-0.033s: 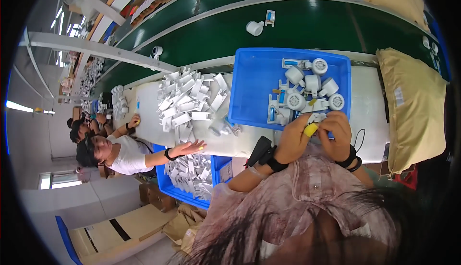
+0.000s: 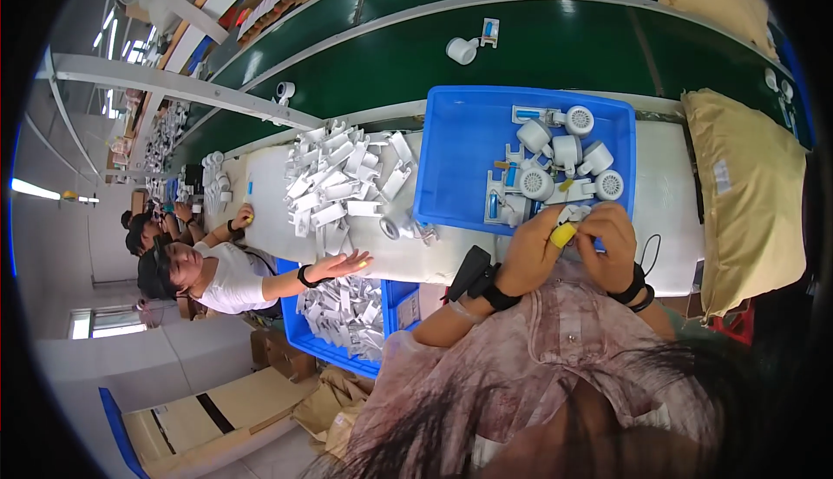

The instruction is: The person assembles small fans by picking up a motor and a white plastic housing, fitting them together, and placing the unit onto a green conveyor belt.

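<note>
Both my hands meet over the near right edge of a blue bin point(image 2: 438, 162). My left hand point(image 2: 528, 258) grips a small white plastic part point(image 2: 573, 213), mostly hidden by fingers. A bright yellow piece point(image 2: 563, 235) sits at my left thumb; whether it is a finger cover or part of the object, I cannot tell. My right hand point(image 2: 610, 240) is closed, fingertips pinched against the same white part. Inside the bin lie several white units with round slotted heads point(image 2: 536, 184), like small fans, some with blue cylinders point(image 2: 528, 114).
White brackets point(image 2: 334, 180) are heaped left of the bin, beside a loose round-headed unit point(image 2: 399, 226). A co-worker's hand point(image 2: 343, 265) reaches above a lower blue bin of brackets point(image 2: 347, 314). A tan sack point(image 2: 746, 193) stands right; a green conveyor point(image 2: 373, 62) runs behind.
The loose round-headed unit left of the bin was smeared by motion and now shows sharply, a little farther left. My hands hold the same pose.
</note>
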### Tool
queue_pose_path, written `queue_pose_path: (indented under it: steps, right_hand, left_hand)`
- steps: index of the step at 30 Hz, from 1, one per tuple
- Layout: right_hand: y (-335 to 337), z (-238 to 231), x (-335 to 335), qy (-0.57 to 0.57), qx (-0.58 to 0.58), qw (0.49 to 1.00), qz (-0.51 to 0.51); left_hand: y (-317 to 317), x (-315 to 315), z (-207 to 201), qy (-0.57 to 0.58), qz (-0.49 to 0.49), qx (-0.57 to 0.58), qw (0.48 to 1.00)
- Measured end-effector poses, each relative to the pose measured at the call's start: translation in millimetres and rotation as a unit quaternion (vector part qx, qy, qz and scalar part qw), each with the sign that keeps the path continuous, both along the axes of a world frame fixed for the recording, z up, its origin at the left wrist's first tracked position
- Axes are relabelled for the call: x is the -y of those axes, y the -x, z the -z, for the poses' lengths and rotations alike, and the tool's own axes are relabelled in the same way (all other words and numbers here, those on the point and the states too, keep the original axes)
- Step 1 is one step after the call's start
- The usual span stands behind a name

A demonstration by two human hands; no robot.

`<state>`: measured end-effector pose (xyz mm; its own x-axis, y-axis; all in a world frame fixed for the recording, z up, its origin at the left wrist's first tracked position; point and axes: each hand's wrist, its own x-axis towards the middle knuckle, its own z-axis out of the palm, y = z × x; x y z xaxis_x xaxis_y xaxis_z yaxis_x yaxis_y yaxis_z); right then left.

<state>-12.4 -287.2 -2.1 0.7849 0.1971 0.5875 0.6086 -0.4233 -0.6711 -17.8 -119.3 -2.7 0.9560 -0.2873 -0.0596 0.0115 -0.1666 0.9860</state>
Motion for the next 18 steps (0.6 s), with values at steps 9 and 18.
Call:
queue_pose_path:
  steps: [9,18]
  right_hand:
    - [-7.6,27.7,6.8,-0.235,-0.309,0.92,-0.055]
    - [-9.3,42.5,10.4,-0.275,-0.355,0.893,-0.018]
  left_hand:
    - [-2.7,-1.5,-10.7,0.081,0.039,0.029,0.995]
    - [-4.5,-0.2,2.1,0.035,0.013,0.058,0.998]
